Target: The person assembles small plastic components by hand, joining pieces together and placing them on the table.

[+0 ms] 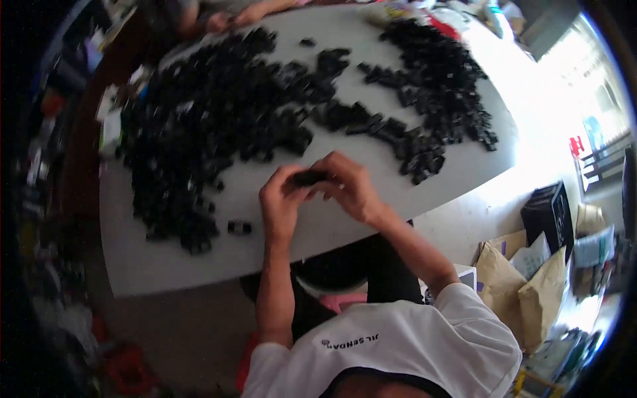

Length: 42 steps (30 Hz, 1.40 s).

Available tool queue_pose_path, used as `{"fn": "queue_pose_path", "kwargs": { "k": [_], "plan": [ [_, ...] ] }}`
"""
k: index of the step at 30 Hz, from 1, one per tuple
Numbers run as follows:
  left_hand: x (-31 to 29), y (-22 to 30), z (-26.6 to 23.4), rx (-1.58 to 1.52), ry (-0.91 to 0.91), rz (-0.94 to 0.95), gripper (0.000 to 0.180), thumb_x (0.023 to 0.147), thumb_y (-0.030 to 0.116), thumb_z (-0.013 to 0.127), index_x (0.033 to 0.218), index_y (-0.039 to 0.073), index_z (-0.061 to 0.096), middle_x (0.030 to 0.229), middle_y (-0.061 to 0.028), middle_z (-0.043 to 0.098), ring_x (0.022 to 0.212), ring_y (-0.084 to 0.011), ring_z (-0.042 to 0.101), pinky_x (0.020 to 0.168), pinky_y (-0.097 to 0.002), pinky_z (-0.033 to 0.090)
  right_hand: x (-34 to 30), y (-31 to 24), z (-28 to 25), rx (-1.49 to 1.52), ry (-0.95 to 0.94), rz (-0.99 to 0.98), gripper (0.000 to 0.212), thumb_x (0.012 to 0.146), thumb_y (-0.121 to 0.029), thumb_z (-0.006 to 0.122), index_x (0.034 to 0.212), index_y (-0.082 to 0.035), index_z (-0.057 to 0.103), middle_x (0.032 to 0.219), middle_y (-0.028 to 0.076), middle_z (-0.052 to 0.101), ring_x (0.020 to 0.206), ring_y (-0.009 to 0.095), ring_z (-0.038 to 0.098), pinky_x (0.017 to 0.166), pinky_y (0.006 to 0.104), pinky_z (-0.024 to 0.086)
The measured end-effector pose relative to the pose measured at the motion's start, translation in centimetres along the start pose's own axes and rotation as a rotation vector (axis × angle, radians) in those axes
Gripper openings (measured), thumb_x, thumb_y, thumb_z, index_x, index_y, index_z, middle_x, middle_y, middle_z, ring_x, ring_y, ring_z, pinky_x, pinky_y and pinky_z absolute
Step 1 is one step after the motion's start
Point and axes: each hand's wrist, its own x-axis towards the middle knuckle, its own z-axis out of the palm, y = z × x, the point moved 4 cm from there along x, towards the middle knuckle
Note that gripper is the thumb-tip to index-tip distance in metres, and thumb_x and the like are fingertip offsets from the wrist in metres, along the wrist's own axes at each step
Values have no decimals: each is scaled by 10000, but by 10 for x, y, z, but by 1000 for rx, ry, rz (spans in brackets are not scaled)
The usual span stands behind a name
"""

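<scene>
Between my two hands, over the near part of the white table [332,219], is a small black part [309,178], too blurred to name more exactly. My left hand [279,199] grips its left end with thumb and fingers. At its right end, my right hand [348,186] closes its fingers on the same part. A single loose black piece [239,227] lies on the table to the left of my left wrist. Beyond my hands spread a large pile of black pieces [199,119] on the left and another black pile [438,86] on the right.
Another person's hands [232,18] are at the table's far left edge. Small boxes [111,129] sit along the left edge. On the floor to the right stand brown paper bags [541,298] and a black crate [549,215]. A red basket [126,368] is at lower left.
</scene>
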Motion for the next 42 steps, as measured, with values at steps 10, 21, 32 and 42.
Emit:
{"fn": "queue_pose_path", "kwargs": {
  "k": [10, 21, 32, 42],
  "plan": [
    [-3, -7, -8, -105, 47, -110, 264, 835, -113, 553, 1081, -20, 540, 926, -82, 633, 809, -127, 643, 723, -259, 540, -2, 4, 3, -286, 108, -121, 298, 763, 37, 674, 1051, 0, 605, 971, 130, 548, 792, 248, 606, 661, 324, 501],
    [-5, -9, -1, -182, -43, -108, 199, 851, -41, 586, 1042, -27, 530, 919, -82, 632, 805, -123, 637, 719, -255, 545, 0, 6, 4, -584, 14, -238, 284, 774, -51, 681, 1046, -13, 608, 985, 129, 557, 814, 296, 596, 696, 343, 497],
    [-16, 11, -3, 21, -84, -81, 262, 882, 61, 593, 1135, 42, 526, 940, -102, 620, 820, -156, 623, 705, -285, 521, -14, -1, 7, -293, 10, 181, 110, 843, -70, 622, 907, 11, 584, 808, 138, 581, 673, 257, 568, 597, 344, 452],
    [-82, 26, -93, 1334, 74, 56, 522, 698, -48, 715, 1187, 40, 554, 1145, -146, 534, 1064, -323, 518, 866, -372, 474, -138, 44, 74, -836, -338, -301, 257, 744, -136, 675, 915, 20, 564, 764, 97, 539, 704, 277, 595, 533, 367, 502]
  ]
}}
